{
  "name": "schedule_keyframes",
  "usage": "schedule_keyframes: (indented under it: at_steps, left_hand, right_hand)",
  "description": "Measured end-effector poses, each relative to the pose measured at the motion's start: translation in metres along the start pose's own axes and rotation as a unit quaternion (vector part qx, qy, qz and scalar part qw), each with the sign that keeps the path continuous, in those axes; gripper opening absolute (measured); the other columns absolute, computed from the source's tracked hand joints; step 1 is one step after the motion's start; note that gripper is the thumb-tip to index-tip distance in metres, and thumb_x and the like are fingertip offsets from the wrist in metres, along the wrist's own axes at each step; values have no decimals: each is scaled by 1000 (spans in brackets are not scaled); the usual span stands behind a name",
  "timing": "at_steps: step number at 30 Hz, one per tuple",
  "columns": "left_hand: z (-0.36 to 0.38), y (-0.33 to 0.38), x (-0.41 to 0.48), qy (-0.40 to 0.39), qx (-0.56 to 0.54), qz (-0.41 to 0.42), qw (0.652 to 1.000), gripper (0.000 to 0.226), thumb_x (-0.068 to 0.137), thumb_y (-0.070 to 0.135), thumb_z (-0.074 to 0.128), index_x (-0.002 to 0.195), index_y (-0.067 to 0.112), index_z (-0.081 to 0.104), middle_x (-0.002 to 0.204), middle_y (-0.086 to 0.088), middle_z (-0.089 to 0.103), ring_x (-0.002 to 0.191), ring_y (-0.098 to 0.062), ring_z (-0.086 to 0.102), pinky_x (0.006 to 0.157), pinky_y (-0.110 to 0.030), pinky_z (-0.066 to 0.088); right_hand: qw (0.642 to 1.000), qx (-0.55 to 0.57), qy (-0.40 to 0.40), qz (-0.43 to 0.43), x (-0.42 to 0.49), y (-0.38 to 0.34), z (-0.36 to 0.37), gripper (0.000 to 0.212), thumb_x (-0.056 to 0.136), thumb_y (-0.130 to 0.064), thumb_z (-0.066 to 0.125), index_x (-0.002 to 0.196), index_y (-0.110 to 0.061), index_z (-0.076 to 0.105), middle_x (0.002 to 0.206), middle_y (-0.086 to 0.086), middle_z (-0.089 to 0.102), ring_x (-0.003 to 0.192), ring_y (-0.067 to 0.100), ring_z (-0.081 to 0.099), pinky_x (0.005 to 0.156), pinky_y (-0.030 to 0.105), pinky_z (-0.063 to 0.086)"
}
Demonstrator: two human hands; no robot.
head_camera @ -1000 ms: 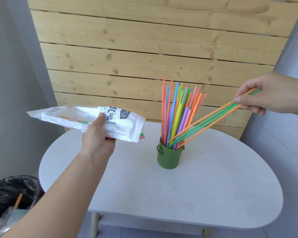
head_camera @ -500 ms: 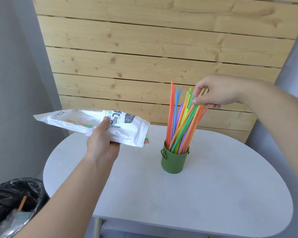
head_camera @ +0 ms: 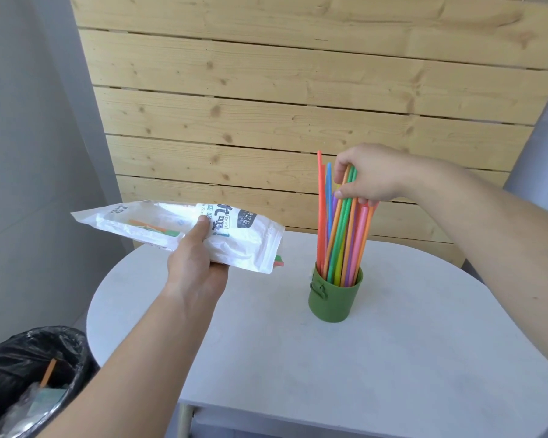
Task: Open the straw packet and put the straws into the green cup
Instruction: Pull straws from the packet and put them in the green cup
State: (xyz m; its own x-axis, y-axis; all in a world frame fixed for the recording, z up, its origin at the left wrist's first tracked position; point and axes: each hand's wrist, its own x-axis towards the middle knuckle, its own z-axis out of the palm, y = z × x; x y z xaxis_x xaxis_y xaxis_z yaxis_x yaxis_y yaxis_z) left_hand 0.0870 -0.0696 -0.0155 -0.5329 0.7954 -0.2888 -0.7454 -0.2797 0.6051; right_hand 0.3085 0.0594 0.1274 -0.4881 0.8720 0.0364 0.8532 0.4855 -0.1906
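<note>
Right hand [head_camera: 370,175] pinches coloured plastic straws [head_camera: 339,235], near-upright in green cylindrical cup [head_camera: 334,300]; left hand [head_camera: 196,263] grips white plastic straw packet [head_camera: 244,241] (roughly level, mouth rightward).

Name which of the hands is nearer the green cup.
Right. The right hand grips the straws directly above the green cup; the left hand holds the straw packet off to its left.
</note>
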Motion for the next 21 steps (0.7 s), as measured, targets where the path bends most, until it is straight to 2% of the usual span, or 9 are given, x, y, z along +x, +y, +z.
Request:
schedule_keyframes:
  at_steps: [3, 6, 8, 10, 13, 15, 17, 19, 21]
  left_hand:
    - [1, 1, -2, -1, 0, 0, 1000, 36, 100, 14, 71, 134, 1, 66, 128, -11, 77, 114, -27, 77, 103, -54, 58]
    - [2, 1, -3, 2, 0, 0, 1000, 38, 100, 14, 71, 135, 2, 65, 129, -11, 77, 114, -27, 77, 103, -54, 58]
    - [3, 1, -5, 0, -2, -1, 1000, 37, 100, 14, 71, 134, 2, 65, 129, -11, 77, 115, -27, 77, 104, -54, 58]
    - [4, 1, -7, 0, -1, -3, 1000, 36, 100, 14, 71, 134, 3, 66, 130, -11, 76, 115, -27, 76, 104, -53, 58]
    - [7, 3, -13, -3, -1, -1, 1000, 37, 101, 14, 70, 135, 3, 66, 127, -10, 77, 114, -26, 77, 105, -51, 58]
    - [11, 4, -16, -12, 3, 7, 1000, 37, 101, 14, 70, 136, 3, 65, 128, -10, 77, 115, -26, 77, 105, -51, 58]
    - [15, 5, -19, -28, 15, 22, 999, 38, 102, 15, 68, 137, 2, 64, 132, -12, 75, 118, -28, 75, 106, -52, 56]
    - [20, 4, -23, -50, 36, 44, 997, 42, 102, 16, 68, 140, 1, 61, 137, -16, 72, 122, -31, 73, 107, -55, 55]
    - [25, 2, -28, -62, 54, 67, 994, 44, 102, 16, 68, 141, -1, 61, 139, -19, 70, 122, -33, 72, 106, -55, 56]
  right_hand:
    - [1000, 29, 11, -1, -7, -1, -2, 33, 87, -32, 76, 111, -29, 55, 72, 3, 73, 57, 17, 73, 49, 22, 49]
    - [997, 27, 68, 2, -17, 2, -3, 51, 83, -34, 80, 125, -27, 54, 107, 7, 67, 67, 21, 72, 69, 37, 59]
    - [991, 19, 134, 6, -24, 5, -1, 55, 82, -36, 79, 130, -26, 54, 122, 7, 56, 86, 23, 64, 82, 38, 54]
    - [977, 33, 209, 0, -37, 4, 1, 45, 87, -37, 74, 126, -25, 55, 121, 4, 53, 91, 22, 59, 82, 36, 48]
    - [939, 162, 303, 12, -59, 0, 7, 21, 94, -39, 61, 99, -19, 62, 90, -2, 65, 70, 18, 59, 65, 30, 44]
    - [905, 333, 259, 52, -74, -10, 19, 34, 99, -42, 52, 85, -13, 64, 68, 0, 65, 51, 16, 54, 54, 28, 42]
    - [858, 481, 141, 109, -86, -24, 44, 47, 103, -47, 43, 85, -10, 64, 59, 4, 62, 39, 16, 46, 43, 25, 37]
    - [810, 560, 38, 169, -95, -38, 78, 61, 102, -59, 32, 95, -7, 64, 60, 9, 64, 36, 17, 46, 40, 23, 35]
    - [747, 627, -15, 222, -101, -51, 106, 71, 98, -68, 27, 106, -6, 62, 67, 14, 68, 38, 21, 50, 41, 23, 38]
